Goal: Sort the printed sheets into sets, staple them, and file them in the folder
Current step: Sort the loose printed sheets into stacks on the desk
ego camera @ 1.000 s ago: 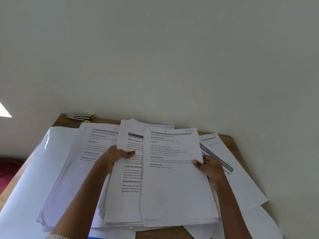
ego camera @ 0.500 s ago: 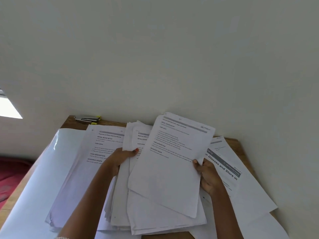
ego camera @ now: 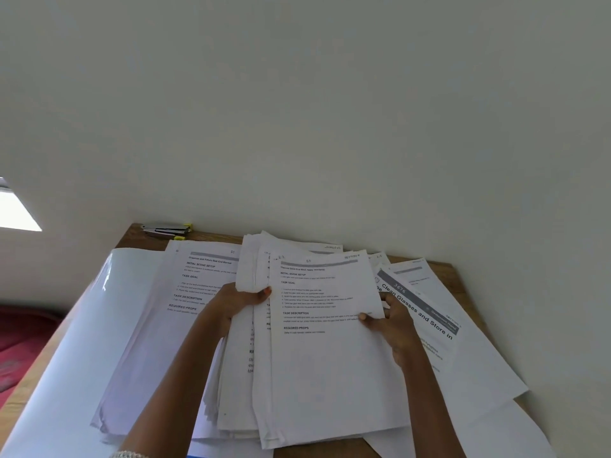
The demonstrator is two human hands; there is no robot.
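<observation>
Thick stack of printed sheets (ego camera: 317,358), matte white, edges fanned, centre of wooden table (ego camera: 139,236). Left hand (ego camera: 231,302) pinching stack's left edge; right hand (ego camera: 390,322) pinching top sheet's right edge. Second pile (ego camera: 185,309) left, on glossy white folder (ego camera: 82,342). Loose sheets (ego camera: 463,352) right. Metal stapler (ego camera: 165,230) at far edge.

Your forearms are running off the bottom edge. The stack (ego camera: 324,375) is hiding your right hand's (ego camera: 393,320) fingers and most of the table (ego camera: 443,264); body text is blurring beyond reading.
</observation>
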